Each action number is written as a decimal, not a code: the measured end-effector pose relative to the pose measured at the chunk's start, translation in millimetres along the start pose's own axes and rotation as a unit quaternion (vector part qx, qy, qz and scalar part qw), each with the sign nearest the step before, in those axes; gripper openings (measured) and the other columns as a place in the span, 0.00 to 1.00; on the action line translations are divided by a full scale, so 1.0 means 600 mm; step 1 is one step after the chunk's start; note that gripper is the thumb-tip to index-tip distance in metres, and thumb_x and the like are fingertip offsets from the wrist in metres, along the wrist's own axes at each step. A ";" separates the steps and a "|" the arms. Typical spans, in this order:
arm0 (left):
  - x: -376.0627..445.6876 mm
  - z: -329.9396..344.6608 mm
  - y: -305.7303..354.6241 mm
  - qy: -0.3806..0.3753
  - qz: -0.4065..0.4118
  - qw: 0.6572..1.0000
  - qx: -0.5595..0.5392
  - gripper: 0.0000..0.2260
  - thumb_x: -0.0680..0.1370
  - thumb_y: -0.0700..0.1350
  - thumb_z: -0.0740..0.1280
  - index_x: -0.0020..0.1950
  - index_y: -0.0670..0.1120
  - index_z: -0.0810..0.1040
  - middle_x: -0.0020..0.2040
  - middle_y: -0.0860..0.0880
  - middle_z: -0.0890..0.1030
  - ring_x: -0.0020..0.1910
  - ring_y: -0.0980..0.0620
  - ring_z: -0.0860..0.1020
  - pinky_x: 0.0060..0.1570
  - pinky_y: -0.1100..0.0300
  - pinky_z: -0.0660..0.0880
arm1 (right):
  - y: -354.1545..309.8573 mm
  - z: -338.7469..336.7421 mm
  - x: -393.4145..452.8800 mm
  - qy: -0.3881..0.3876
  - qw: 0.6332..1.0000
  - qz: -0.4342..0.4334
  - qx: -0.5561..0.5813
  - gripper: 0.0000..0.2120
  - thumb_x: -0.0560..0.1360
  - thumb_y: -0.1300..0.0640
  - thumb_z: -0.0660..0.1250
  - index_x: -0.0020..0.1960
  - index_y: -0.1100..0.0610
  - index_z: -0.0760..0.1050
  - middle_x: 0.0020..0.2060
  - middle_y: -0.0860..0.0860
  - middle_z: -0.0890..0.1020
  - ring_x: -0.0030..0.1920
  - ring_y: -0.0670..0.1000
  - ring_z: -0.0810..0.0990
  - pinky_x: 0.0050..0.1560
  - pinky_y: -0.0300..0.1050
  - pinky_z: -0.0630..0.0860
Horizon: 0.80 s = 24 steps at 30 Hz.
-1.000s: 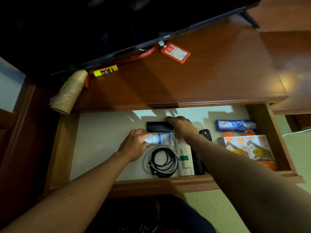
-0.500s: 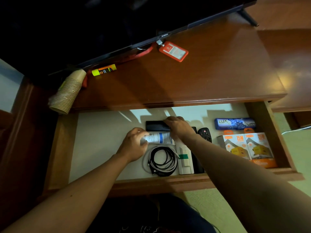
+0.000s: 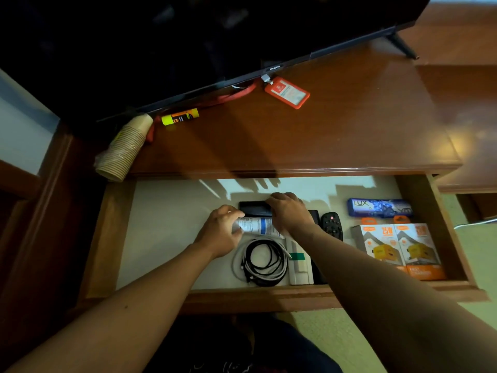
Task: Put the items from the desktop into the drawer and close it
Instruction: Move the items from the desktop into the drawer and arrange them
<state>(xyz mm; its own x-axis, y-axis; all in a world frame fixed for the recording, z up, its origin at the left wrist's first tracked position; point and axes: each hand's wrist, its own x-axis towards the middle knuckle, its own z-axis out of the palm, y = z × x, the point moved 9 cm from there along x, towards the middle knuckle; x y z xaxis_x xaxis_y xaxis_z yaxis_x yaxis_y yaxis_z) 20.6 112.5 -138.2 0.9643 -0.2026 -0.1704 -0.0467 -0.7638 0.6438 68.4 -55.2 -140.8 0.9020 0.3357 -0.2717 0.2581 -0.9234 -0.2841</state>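
Both forearms bare up to the frame edge, no sleeves in view. No watch, bracelet or band on either wrist. No gloves; left hand (image 3: pixel 219 232) and right hand (image 3: pixel 290 214) both uncovered. No rings that I can make out on the visible fingers, though the light is dim and the fingertips are partly hidden. One small dark mark on the left forearm (image 3: pixel 126 307), about midway along. Bottom centre, between the arms: dark clothing (image 3: pixel 242 345) over the lap, looks navy or black, with a bit of pale print or pattern at the very bottom edge, too dark and cropped to read.
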 end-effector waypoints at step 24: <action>-0.017 -0.430 -0.038 0.337 -0.040 0.922 0.189 0.17 0.69 0.43 0.68 0.58 0.45 0.80 0.58 0.43 0.78 0.55 0.38 0.74 0.52 0.46 0.71 | -0.324 -0.228 0.139 0.168 0.979 -0.109 0.044 0.13 0.76 0.57 0.62 0.59 0.55 0.78 0.54 0.54 0.80 0.56 0.58 0.76 0.54 0.55 0.76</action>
<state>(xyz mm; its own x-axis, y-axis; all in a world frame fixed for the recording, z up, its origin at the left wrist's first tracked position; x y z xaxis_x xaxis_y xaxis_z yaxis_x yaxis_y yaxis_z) 79.1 290.1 41.1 0.9058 0.1932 0.3772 0.0672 -0.9443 0.3221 141.0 126.8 17.4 0.8954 0.4296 0.1174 0.4398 -0.8116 -0.3846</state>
